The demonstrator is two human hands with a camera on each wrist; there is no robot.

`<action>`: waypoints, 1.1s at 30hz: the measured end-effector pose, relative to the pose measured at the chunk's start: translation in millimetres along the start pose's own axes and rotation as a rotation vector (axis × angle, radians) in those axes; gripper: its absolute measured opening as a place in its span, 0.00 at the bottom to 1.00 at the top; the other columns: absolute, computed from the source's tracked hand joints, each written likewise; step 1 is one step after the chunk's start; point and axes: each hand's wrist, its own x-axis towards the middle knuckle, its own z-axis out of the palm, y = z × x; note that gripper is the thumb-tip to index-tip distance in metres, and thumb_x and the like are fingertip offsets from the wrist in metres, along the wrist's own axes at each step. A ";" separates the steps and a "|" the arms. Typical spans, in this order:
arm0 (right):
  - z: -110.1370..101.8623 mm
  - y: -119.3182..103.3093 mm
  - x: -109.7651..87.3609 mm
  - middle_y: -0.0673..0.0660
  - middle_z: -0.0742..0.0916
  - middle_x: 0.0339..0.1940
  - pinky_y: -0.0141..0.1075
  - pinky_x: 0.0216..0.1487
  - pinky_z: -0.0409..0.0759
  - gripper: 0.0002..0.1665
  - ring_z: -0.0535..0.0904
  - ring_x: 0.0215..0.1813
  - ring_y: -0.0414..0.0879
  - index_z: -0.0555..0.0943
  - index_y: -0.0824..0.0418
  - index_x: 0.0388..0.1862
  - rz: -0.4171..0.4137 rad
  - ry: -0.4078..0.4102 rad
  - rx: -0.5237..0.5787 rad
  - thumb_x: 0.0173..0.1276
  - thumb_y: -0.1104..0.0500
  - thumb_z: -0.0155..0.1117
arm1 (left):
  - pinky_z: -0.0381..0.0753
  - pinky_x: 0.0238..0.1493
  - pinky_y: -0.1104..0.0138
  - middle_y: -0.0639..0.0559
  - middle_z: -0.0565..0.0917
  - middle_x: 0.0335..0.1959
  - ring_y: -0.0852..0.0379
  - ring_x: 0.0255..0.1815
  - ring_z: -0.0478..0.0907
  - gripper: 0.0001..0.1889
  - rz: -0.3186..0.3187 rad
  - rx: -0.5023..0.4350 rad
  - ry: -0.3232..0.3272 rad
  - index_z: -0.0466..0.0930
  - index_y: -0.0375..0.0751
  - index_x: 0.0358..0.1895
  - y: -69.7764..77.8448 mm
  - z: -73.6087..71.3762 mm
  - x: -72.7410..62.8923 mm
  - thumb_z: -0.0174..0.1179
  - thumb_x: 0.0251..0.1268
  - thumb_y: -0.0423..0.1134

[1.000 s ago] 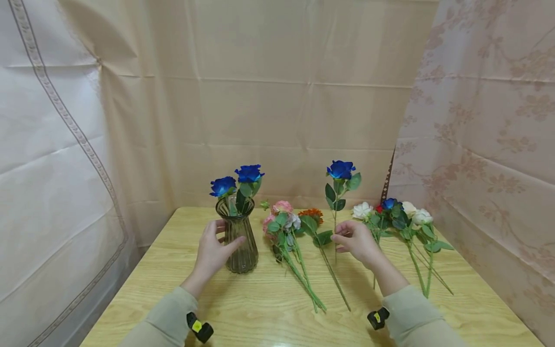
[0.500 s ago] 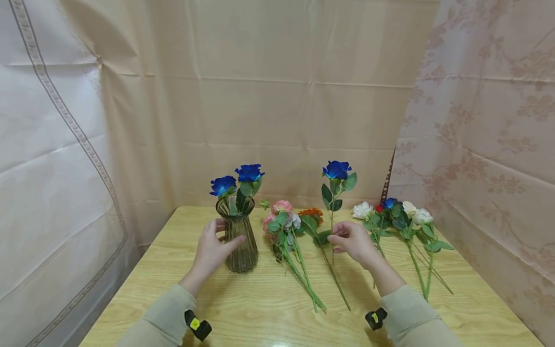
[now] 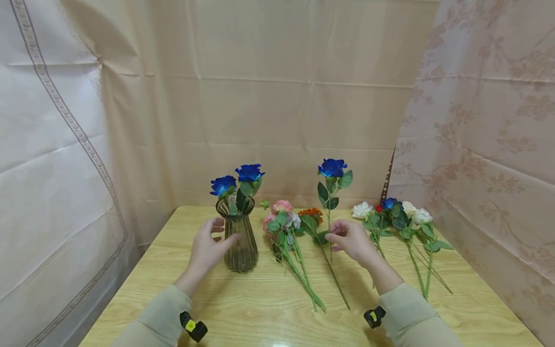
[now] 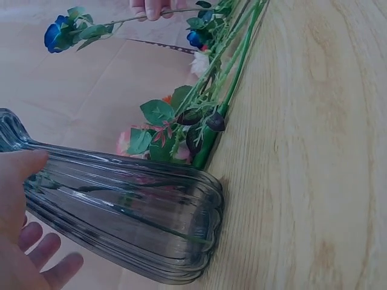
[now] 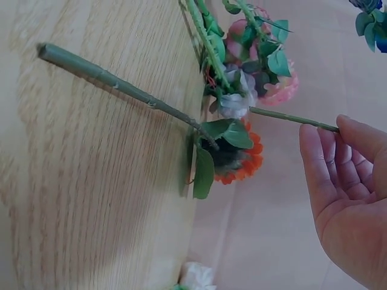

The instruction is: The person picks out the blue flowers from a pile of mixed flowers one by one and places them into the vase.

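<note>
My right hand (image 3: 353, 241) pinches the stem of a blue rose (image 3: 332, 168) between thumb and fingers, holding it upright with the bloom on top. In the right wrist view the stem's lower end (image 5: 290, 117) sticks out past the fingertips, above the table. At the left stands a ribbed, smoky glass vase (image 3: 242, 243) with two blue roses (image 3: 249, 172) in it. My left hand (image 3: 208, 248) is beside the vase, fingers spread and thumb in front of the glass. In the left wrist view a stem shows through the vase wall (image 4: 139, 211).
Pink and pale flowers (image 3: 283, 219) lie right of the vase. An orange flower (image 3: 312, 214) with a long stem lies between them and my right hand. Farther right are white (image 3: 421, 217), cream, red and blue flowers. Cloth (image 3: 277, 120) hangs behind the wooden table (image 3: 277, 332).
My right hand has carried the blue rose a little to the left. My left hand has loosened from the vase and drawn slightly left. The vase has stayed in place.
</note>
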 end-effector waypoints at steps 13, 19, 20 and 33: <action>3.3 2.5 -0.1 0.59 0.84 0.37 0.52 0.41 0.88 0.08 0.83 0.45 0.63 0.79 0.64 0.43 -0.006 -0.003 -0.032 0.70 0.64 0.70 | 0.79 0.27 0.68 0.55 0.83 0.29 0.59 0.29 0.78 0.13 0.186 0.032 0.114 0.84 0.41 0.41 8.4 0.9 -12.4 0.75 0.61 0.43; 5.2 3.2 -0.7 0.59 0.84 0.36 0.46 0.37 0.89 0.08 0.83 0.44 0.62 0.79 0.65 0.43 -0.012 -0.004 -0.020 0.70 0.66 0.70 | 0.83 0.29 0.68 0.59 0.84 0.30 0.61 0.29 0.80 0.10 0.257 -0.033 0.062 0.85 0.43 0.41 23.0 9.1 -18.0 0.73 0.63 0.43; 5.4 3.2 -0.9 0.59 0.84 0.36 0.44 0.36 0.88 0.08 0.84 0.44 0.61 0.79 0.65 0.43 -0.013 -0.003 -0.022 0.70 0.66 0.70 | 0.83 0.30 0.68 0.59 0.84 0.31 0.61 0.30 0.80 0.10 0.260 -0.047 0.048 0.85 0.43 0.41 25.8 11.1 -18.7 0.73 0.64 0.43; 9.7 1.4 -4.1 0.59 0.83 0.36 0.50 0.38 0.88 0.09 0.83 0.40 0.55 0.79 0.69 0.44 -0.039 -0.018 0.005 0.70 0.67 0.69 | 0.86 0.45 0.50 0.55 0.85 0.46 0.54 0.46 0.83 0.20 0.301 -0.208 -0.126 0.82 0.44 0.54 47.8 48.9 -16.1 0.75 0.62 0.43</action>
